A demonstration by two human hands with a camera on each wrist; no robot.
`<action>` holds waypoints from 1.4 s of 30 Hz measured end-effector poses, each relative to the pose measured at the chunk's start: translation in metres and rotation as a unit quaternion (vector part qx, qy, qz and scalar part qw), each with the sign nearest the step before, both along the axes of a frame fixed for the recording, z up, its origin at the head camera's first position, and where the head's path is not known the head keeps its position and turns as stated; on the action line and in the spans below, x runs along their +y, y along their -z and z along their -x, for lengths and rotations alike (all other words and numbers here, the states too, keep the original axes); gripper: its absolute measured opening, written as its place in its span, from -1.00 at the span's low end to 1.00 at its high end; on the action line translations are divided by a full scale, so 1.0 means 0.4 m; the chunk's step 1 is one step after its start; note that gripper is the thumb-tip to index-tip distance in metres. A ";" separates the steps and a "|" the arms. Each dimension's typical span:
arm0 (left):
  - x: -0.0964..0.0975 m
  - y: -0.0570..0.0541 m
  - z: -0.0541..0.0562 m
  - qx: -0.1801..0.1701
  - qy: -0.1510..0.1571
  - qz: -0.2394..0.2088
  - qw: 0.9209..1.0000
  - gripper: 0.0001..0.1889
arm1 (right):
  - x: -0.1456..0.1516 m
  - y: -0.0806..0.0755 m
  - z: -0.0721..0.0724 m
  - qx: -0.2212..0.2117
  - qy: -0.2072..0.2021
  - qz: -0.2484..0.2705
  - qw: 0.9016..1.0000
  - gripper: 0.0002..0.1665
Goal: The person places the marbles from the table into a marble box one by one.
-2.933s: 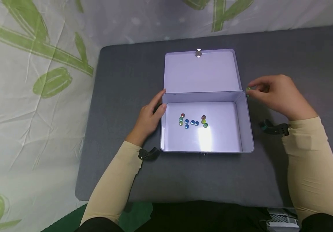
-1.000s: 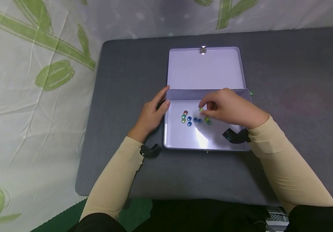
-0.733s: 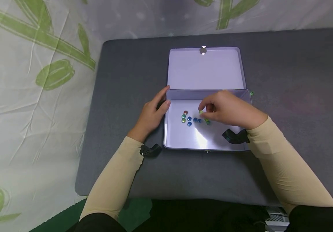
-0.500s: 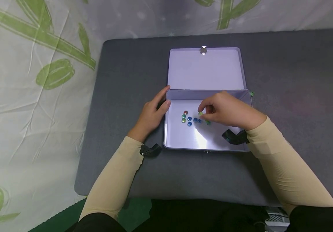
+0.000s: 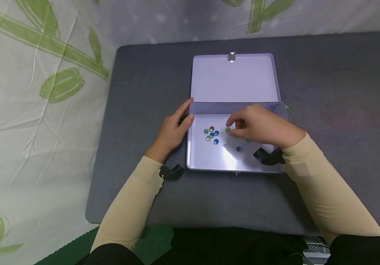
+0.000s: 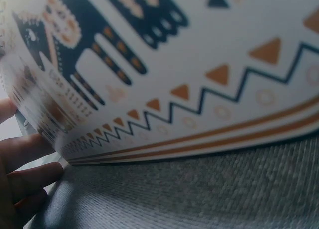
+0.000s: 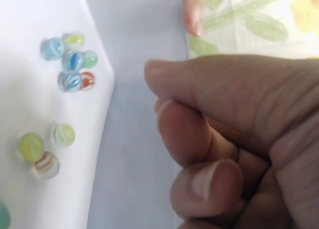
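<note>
My left hand point(image 5: 171, 132) rests against the left side of a shallow metal box point(image 5: 210, 170), fingers stretched towards its back corner and thumb at the rim. Its outer wall point(image 6: 214, 54) is printed with orange and dark blue patterns. Over the box floor my right hand point(image 5: 259, 125) hovers, thumb and forefinger slightly parted, nothing between them in the right wrist view. A yellow-green marble point(image 5: 228, 129) shows by those fingertips. Left of it, several marbles cluster, among them a red marble point(image 5: 211, 129). A blue marble point(image 5: 238, 148) lies nearer the front; others are partly hidden under my right hand.
The box lid point(image 5: 233, 78) lies folded back behind the box, its metal clasp point(image 5: 231, 57) at the far edge. Just outside the back right corner is a green marble point(image 5: 287, 106). Grey cloth covers the table point(image 5: 143, 81); a patterned curtain hangs behind and left.
My right hand has brought a yellow-green marble from outside the box and let it go. Marbles inside have scattered: a blue one left, another forward, a green one right. My left hand stays put.
</note>
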State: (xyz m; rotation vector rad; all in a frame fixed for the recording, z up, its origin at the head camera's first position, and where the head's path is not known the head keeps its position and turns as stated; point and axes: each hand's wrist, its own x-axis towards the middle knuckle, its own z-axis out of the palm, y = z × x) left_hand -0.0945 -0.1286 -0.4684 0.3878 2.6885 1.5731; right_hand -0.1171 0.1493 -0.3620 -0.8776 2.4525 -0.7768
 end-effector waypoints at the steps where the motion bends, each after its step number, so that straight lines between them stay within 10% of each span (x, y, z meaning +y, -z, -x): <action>1: 0.000 0.000 -0.001 0.000 0.000 0.000 1.000 -0.16 | 0.002 -0.003 0.000 0.001 0.001 0.002 1.000 -0.82; 25: -0.010 0.000 -0.004 -0.001 -0.006 -0.001 1.000 -0.16 | 0.127 -0.061 -0.005 0.101 0.161 0.053 0.980 -0.85; 34: -0.010 -0.009 -0.003 -0.011 -0.006 0.002 1.000 -0.18 | 0.233 -0.043 0.008 0.090 0.253 0.081 0.960 -0.76; 42: -0.009 -0.009 -0.007 -0.015 -0.008 0.005 1.000 -0.16 | 0.290 -0.009 0.013 0.065 0.262 0.051 0.961 -0.65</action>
